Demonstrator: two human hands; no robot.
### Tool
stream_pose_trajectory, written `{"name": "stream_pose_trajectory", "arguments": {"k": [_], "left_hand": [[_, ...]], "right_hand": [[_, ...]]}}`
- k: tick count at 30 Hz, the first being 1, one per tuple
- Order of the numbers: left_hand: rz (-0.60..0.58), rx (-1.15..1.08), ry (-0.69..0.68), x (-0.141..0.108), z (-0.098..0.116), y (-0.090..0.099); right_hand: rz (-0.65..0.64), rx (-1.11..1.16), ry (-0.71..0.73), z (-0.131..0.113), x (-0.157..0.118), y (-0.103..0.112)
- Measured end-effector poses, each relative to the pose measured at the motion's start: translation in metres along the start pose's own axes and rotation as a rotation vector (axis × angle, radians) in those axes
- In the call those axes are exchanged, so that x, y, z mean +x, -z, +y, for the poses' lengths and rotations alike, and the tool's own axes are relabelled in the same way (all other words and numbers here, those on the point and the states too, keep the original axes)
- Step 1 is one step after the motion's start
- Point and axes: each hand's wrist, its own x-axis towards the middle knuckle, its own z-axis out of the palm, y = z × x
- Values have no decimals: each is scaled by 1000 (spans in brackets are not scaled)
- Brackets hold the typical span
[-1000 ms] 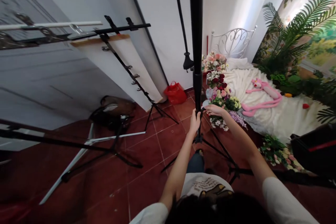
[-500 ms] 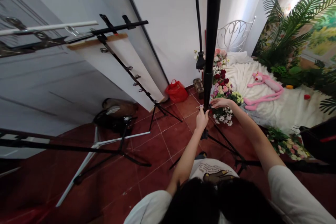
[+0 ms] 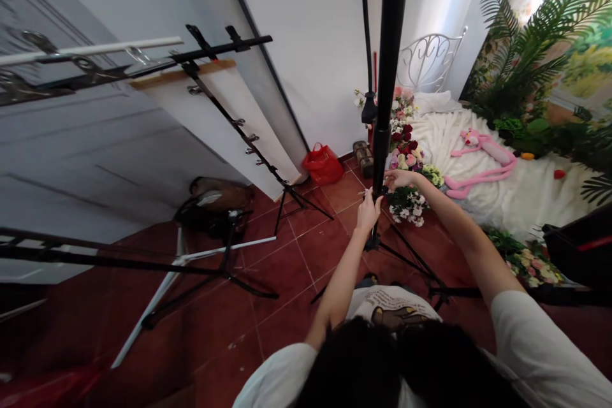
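1. I have the black telescopic stand pole (image 3: 392,44) right at the hands, its long axis nearly upright, rising between me and the white wall, with a tripod base below.
2. My left hand (image 3: 368,211) is closed around its lower part, fingers on the left side and thumb on the right. As I judge it, this is the steadying hold.
3. My right hand (image 3: 400,178) comes in from the right at nearly the same height, slightly higher, fingers curled just beside the pole. I can't tell whether they pinch anything; its pole side is hidden.
4. So the pole lies left of the right fingertips and within the left grip; the left is nearer.
5. A black power plug (image 3: 369,108) hangs left of the pole, above both hands.
6. Farther out, I see a red bag (image 3: 322,164) leftward and a pink plush toy (image 3: 492,152) rightward on a cream blanket (image 3: 540,194).
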Motion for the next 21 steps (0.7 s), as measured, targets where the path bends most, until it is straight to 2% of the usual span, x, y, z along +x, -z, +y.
{"name": "stream_pose_trajectory", "arguments": {"k": [4, 10, 12, 15, 16, 19, 21], "left_hand": [[-6, 61, -7, 2, -3, -1], [25, 94, -20, 3, -8, -6], [33, 102, -18, 3, -8, -7], [35, 124, -11, 4, -10, -7], [38, 129, -9, 4, -10, -8], [58, 124, -9, 4, -13, -9], [74, 116, -14, 4, -15, -11]], "right_hand": [[85, -195, 86, -3, 1, -13], [382, -700, 233, -1, -22, -49], [364, -693, 244, -11, -33, -47], [187, -441, 371, -50, -49, -29], [190, -343, 453, -69, -53, -23], [354, -139, 667, -129, -59, -19], [466, -136, 755, -161, -55, -26]]}}
